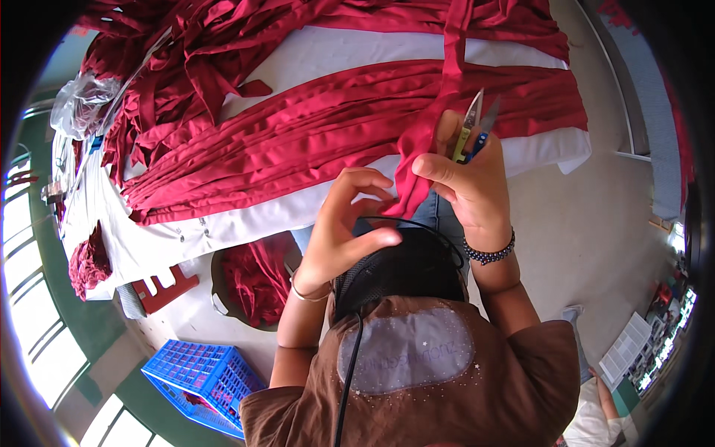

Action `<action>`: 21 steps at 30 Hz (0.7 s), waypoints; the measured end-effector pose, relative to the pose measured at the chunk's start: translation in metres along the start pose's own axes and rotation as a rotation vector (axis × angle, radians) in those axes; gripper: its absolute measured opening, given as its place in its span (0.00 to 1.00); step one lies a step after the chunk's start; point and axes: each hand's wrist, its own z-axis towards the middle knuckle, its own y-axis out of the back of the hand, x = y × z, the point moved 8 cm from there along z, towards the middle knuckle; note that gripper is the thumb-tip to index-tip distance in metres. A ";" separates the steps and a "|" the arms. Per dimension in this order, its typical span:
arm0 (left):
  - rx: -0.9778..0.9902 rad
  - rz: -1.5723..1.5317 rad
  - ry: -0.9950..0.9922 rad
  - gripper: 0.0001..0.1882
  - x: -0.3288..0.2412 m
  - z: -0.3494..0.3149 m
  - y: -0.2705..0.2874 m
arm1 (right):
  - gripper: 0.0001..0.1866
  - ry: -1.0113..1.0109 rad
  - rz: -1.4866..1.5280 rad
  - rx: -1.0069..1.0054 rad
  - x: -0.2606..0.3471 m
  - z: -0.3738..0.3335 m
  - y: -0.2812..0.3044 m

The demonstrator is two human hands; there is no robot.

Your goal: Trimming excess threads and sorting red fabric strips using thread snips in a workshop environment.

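A pair of thread snips (474,128) with yellow and blue handles is tucked in my right hand (477,179), blades pointing up and away. A long dark-red fabric strip (417,164) runs down from the table between my hands, close against the fingers and thumb of the right one. My left hand (344,227) has its fingers curled at the strip's lower part, with the thumb standing apart; the exact grip is partly hidden. Beyond the hands, many red strips (298,141) lie in long bundles across the white-covered table (257,200).
At the left of the table are tangled red strips (194,67) and a clear plastic bag (80,104). Below its edge stand a dark tub (223,298) of red fabric, a red stool (167,290) and a blue crate (205,372). Another person (592,410) is at lower right.
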 end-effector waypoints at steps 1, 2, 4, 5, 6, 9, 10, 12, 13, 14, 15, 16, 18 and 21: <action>0.011 0.123 0.006 0.22 0.005 0.000 0.001 | 0.14 0.000 0.000 0.005 0.000 0.001 -0.001; 0.022 0.247 0.012 0.18 0.012 0.000 0.004 | 0.14 0.008 -0.016 -0.016 0.000 0.003 -0.001; 0.010 0.156 0.000 0.08 0.009 -0.001 0.002 | 0.14 0.066 -0.032 -0.067 0.004 0.005 0.006; -0.035 0.094 0.046 0.06 0.009 -0.004 0.004 | 0.13 0.114 -0.029 -0.093 0.008 0.006 0.012; -0.080 0.039 0.043 0.05 0.006 -0.004 0.009 | 0.13 0.163 -0.069 -0.126 0.015 0.008 0.017; -0.160 -0.030 0.055 0.05 0.002 -0.009 0.019 | 0.13 0.202 -0.073 -0.126 0.017 0.011 0.024; -0.162 -0.026 0.105 0.06 0.005 -0.009 0.020 | 0.13 0.212 -0.072 -0.138 0.017 0.011 0.027; -0.131 -0.068 0.196 0.09 0.012 -0.008 0.022 | 0.13 0.215 -0.040 -0.159 0.019 0.011 0.033; -0.131 -0.066 0.199 0.09 0.011 -0.008 0.022 | 0.13 0.218 -0.010 -0.180 0.020 0.012 0.037; -0.101 -0.111 0.174 0.10 0.007 -0.009 0.019 | 0.12 0.209 0.030 -0.194 0.022 0.012 0.040; -0.072 -0.156 0.148 0.12 0.002 -0.008 0.016 | 0.12 0.206 0.033 -0.195 0.024 0.013 0.042; -0.012 -0.131 0.173 0.17 0.004 -0.011 0.020 | 0.12 0.220 0.027 -0.197 0.027 0.014 0.044; 0.105 -0.178 0.247 0.19 0.014 -0.019 0.026 | 0.12 0.235 0.052 -0.235 0.032 0.014 0.046; 0.149 -0.190 0.261 0.15 0.021 -0.027 0.035 | 0.11 0.273 0.059 -0.350 0.042 0.019 0.065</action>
